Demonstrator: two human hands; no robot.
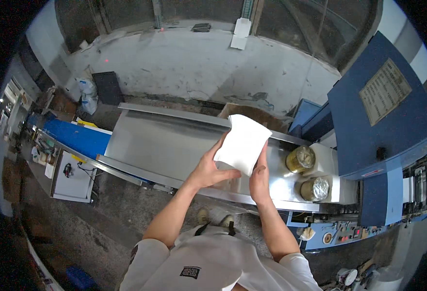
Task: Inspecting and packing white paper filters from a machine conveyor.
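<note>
A white, slightly bent stack of what looks like paper sheets (242, 144) is raised above the metal table. My left hand (206, 168) grips its left side, with the thumb stretched out below its lower edge. Along the right side, my right hand (259, 183) holds it too, thumb toward me. Most fingers of both hands are hidden behind the stack. Under it runs the long shiny metal table (160, 140). To the right of my hands stand two round, plastic-wrapped yellowish containers (301, 159) on the tabletop, beside white blocks (342, 190).
A tall blue machine cabinet (349, 121) stands at the right, above a control panel (349, 236) with buttons. Leftward, a blue conveyor belt (75, 136) meets the table. Behind the table sits an open cardboard box (257, 115). A white side table (72, 179) stands at left.
</note>
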